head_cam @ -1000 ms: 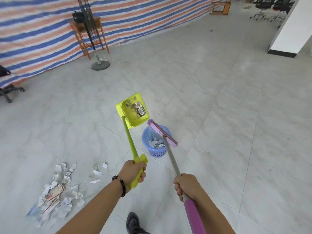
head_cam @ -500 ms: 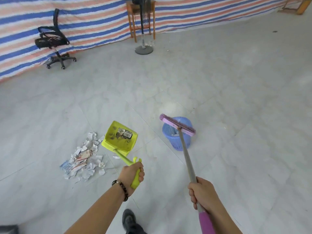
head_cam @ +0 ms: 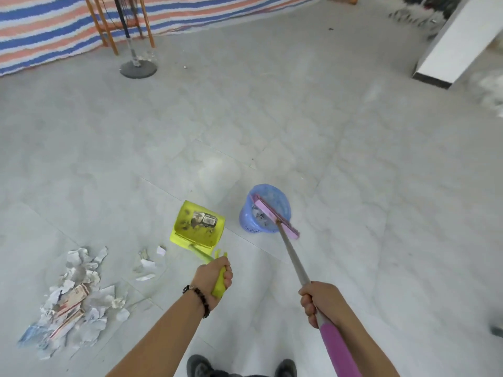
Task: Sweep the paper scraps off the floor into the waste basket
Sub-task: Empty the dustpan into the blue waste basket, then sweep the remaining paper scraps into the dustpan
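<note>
A heap of torn paper scraps (head_cam: 72, 300) lies on the grey floor at the lower left, with a few loose scraps (head_cam: 148, 261) nearer the middle. My left hand (head_cam: 213, 280) grips the handle of a yellow-green dustpan (head_cam: 198, 225), whose pan sits low just right of the loose scraps. My right hand (head_cam: 319, 300) grips the grey and pink pole of a broom. Its pink broom head (head_cam: 275, 216) hangs over the blue waste basket (head_cam: 251, 219), which holds some scraps.
A fan stand with a round base (head_cam: 138, 68) and a wooden stool (head_cam: 119, 21) stand at the back by the striped tarp. A white wall block (head_cam: 457, 42) is at the far right. My shoes (head_cam: 239, 368) show at the bottom edge.
The dustpan came down from above the basket to the floor beside the loose scraps. The broom head stayed over the basket. The view swung left, then back to the right.
</note>
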